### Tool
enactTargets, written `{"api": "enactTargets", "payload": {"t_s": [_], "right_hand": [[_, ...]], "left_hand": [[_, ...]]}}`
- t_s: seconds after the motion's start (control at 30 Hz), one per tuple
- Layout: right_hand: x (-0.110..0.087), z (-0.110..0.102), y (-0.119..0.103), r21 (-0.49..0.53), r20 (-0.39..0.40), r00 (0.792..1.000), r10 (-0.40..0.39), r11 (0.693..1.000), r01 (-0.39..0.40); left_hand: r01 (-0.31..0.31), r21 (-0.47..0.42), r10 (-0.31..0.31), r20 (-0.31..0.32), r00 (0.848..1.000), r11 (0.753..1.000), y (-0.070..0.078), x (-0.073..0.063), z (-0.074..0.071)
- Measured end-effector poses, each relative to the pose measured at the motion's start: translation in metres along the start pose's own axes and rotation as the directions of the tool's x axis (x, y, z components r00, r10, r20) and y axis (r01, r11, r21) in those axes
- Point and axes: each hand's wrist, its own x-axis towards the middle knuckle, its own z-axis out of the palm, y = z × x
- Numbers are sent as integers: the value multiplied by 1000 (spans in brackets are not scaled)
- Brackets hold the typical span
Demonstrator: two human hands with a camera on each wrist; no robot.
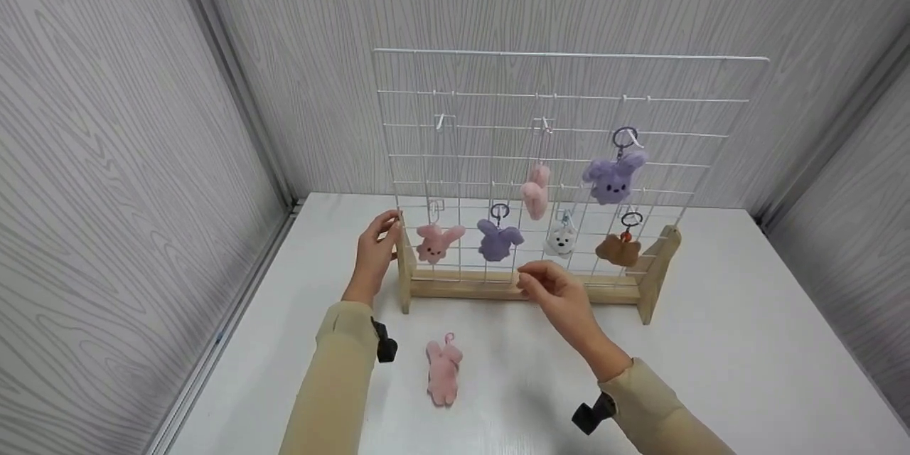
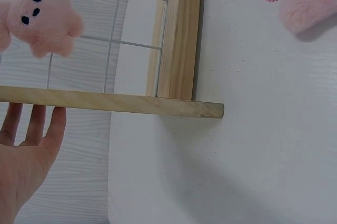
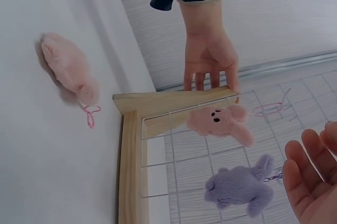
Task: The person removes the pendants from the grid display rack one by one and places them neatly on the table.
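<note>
My left hand [image 1: 375, 256] grips the upright wooden end board [image 1: 405, 263] of a white wire grid rack [image 1: 498, 156]; its fingers press the board's outer face in the left wrist view. In front of the rack's lower middle is my right hand [image 1: 561, 295], its fingers loosely bent with nothing seen between them. Nearest to it hang a purple plush keychain [image 1: 498, 240] and a white plush keychain [image 1: 561, 240]. By the left board hangs a pink plush keychain [image 1: 435, 244]. Another pink plush keychain [image 1: 443, 373] lies on the table, its pink bead loop towards the rack.
Higher up hang a pink plush seen side-on [image 1: 536, 192] and a purple plush bunny [image 1: 614, 179]. A brown plush [image 1: 618, 250] hangs lower right. One bare hook [image 1: 441, 122] projects at upper left. Grey wood-grain panels [image 1: 298, 28] enclose the white table [image 1: 753, 341].
</note>
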Motion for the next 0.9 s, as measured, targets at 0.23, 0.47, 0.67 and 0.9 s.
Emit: {"api": "enactTargets", "payload": {"t_s": [0.23,0.47,0.67,0.9], "right_hand": [[3,-10,-11,-57,-49,995,-88,995,85],[8,-18,-23,-115,-74,978,-193,976,184],[16,-25,-37,-142,-105,960,-260,959,245],[26,-33,-59,-144,-137,945,-298,949,279]], "left_hand": [[-13,9,13,2,1000,1000,0,0,0],[-8,16,8,-5,1000,1000,2,0,0],[-4,8,4,-1,1000,1000,0,1,0],[-13,7,13,2,1000,1000,-1,1,-1]]}}
